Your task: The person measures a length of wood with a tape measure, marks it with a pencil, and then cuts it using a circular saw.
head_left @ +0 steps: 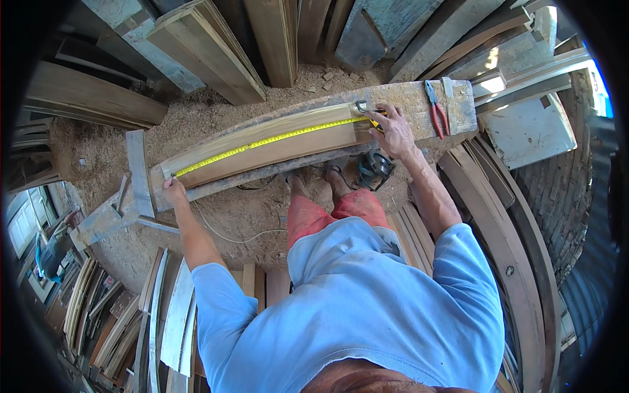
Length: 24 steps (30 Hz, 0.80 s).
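A tape measure lies drawn out along a light wooden board, its yellow blade running nearly the full length. My left hand pinches the blade's end at the board's left end. At the other end my right hand is closed around the tape's case, which the fingers partly hide. Beside those fingers sits a small metal piece, its kind unclear. The board rests on a long, rough wooden bench. Pliers with red handles lie on the bench, right of my right hand.
A power saw stands on the sawdust-covered floor near my feet. A short plank crosses the bench's left part. Stacked boards lean beyond the bench; more curved planks stand at my right. A pale cord trails over the floor.
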Motion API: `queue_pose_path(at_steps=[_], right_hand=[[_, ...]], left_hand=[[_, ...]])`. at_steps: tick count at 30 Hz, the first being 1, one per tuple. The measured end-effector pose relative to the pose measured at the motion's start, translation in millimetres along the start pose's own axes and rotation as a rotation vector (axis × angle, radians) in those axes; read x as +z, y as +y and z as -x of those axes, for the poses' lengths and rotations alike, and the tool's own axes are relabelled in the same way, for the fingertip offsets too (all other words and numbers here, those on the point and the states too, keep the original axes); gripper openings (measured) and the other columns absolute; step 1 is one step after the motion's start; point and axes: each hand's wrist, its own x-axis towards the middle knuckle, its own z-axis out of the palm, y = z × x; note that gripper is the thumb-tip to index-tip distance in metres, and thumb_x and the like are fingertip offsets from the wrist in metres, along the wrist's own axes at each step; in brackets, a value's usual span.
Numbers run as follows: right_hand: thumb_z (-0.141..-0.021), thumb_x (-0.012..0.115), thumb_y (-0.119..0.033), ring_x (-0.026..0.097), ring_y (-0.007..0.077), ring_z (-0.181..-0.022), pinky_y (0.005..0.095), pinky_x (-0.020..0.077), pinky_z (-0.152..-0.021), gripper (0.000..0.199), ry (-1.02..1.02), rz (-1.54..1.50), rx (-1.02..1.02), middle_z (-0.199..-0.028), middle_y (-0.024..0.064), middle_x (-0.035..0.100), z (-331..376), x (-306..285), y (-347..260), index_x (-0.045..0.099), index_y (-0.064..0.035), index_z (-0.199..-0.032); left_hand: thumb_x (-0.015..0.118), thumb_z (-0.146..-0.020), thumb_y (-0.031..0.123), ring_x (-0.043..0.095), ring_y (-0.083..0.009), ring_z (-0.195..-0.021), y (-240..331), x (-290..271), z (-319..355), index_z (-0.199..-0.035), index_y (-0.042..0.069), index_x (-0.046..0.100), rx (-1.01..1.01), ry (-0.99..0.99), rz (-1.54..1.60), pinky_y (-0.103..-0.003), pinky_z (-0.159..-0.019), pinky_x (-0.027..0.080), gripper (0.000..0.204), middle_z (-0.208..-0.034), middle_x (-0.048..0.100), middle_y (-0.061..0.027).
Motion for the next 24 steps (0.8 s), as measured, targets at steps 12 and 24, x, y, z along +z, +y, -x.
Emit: queue_pose_path(at_steps=[12,24], right_hand=[[-0.088,0.075,-0.014,0.054,0.0423,-0.127,0.0508,0.0459,-0.11,0.044,0.025,-0.037,-0.033,-0.143,0.0181,0.057,-27.8,1.0,-14.9,0.071,-0.0185,-0.131],[-0.086,0.077,-0.015,0.055,0.04,-0.124,0.0492,0.0481,-0.108,0.047,0.073,0.006,0.016,-0.141,0.0159,0.058,-22.0,-1.7,-7.4,0.072,-0.0216,-0.132]], left_hand=[[0.07,-0.099,0.009,0.047,-0.0071,-0.05,-34.1,-23.2,-34.4,-0.106,0.001,0.072,0.119,0.245,-0.018,-0.028,-0.043,0.035,0.011,-0.072,0.061,0.0011],[0.071,-0.099,0.003,0.054,-0.009,-0.064,-21.8,1.5,-33.6,-0.103,0.003,0.067,0.094,0.253,0.002,-0.025,-0.053,0.042,0.006,-0.083,0.065,-0.0016]])
